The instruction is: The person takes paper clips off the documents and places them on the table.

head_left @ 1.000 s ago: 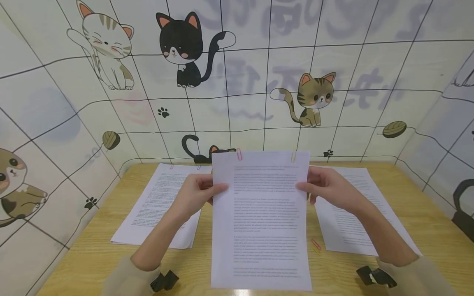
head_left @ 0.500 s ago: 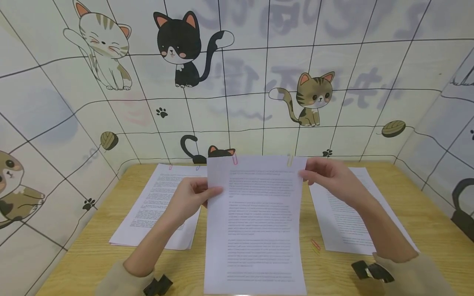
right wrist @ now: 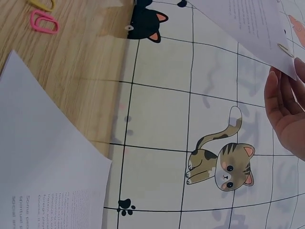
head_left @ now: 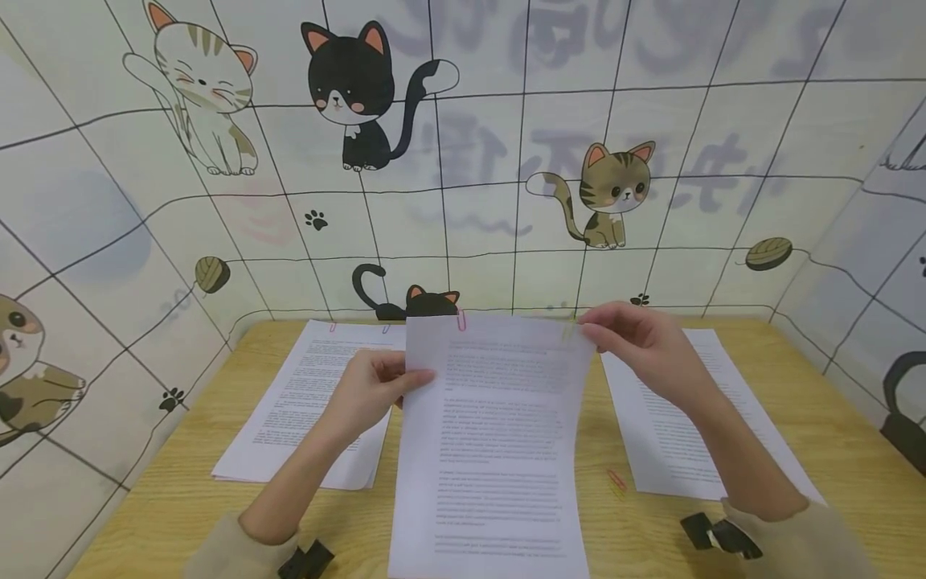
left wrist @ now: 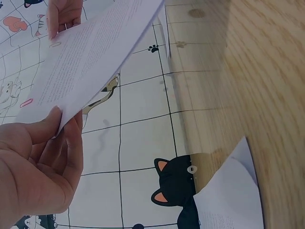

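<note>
A thin white sheaf of printed paper (head_left: 492, 442), clipped at its far edge by a pink paper clip (head_left: 460, 321), is held above the smooth pale wooden table (head_left: 832, 418). The left hand (head_left: 372, 390) pinches its left edge; the right hand (head_left: 644, 346) pinches the far right corner. Since a second ago, the right hand has climbed from the side edge to that corner, and the sheaf tilts flatter.

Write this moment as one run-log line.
left hand: holds printed sheets | right hand: pinches their top corner | pink clip: on top edge
</note>
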